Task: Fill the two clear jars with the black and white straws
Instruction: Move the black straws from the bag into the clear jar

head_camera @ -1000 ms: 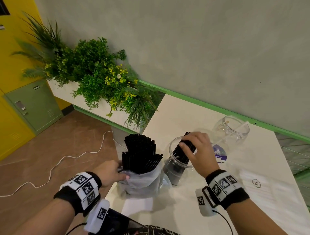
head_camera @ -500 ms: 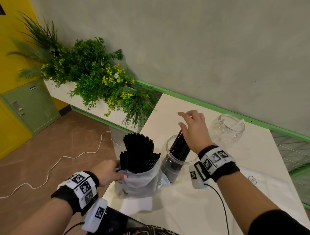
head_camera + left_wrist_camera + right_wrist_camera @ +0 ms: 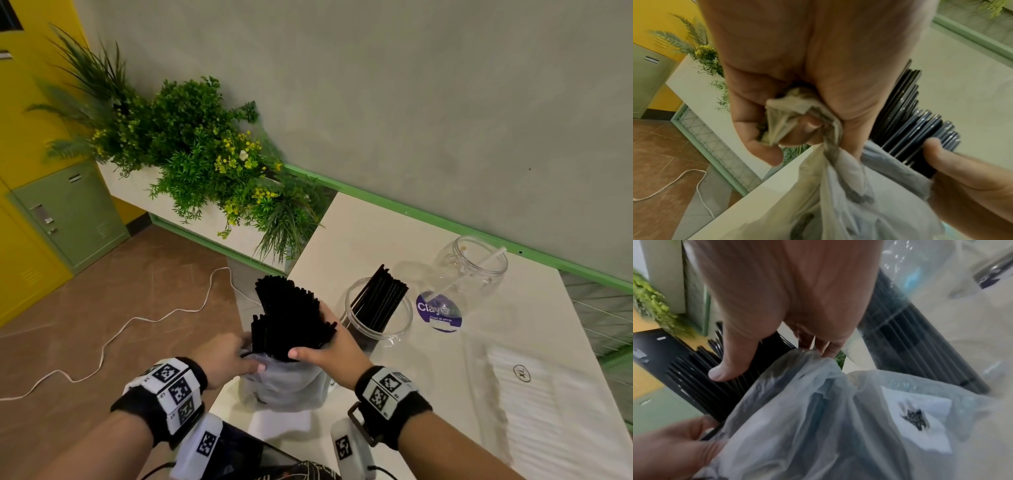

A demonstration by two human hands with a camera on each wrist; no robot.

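Observation:
A thick bundle of black straws (image 3: 291, 315) stands in a crumpled translucent plastic bag (image 3: 284, 383) at the table's near left corner. My left hand (image 3: 229, 359) clutches the bag's bunched edge (image 3: 797, 113) in its curled fingers. My right hand (image 3: 329, 346) wraps round the right side of the bundle, thumb (image 3: 729, 363) in front and fingers behind. Just right of it a clear jar (image 3: 376, 318) holds a leaning bunch of black straws (image 3: 380, 298). Farther right a second clear jar (image 3: 472, 270) with a purple label holds one white straw (image 3: 469, 274).
A flat packet of white straws (image 3: 534, 394) lies on the white table (image 3: 359, 233) at the right. A planter of green foliage (image 3: 205, 161) stands left of the table against the grey wall. A white cable (image 3: 113, 329) trails over the brown floor.
My right hand has left the black-straw jar, where it dropped a bunch, and come back left to grip the bundle in the bag. My left hand kept hold of the bag.

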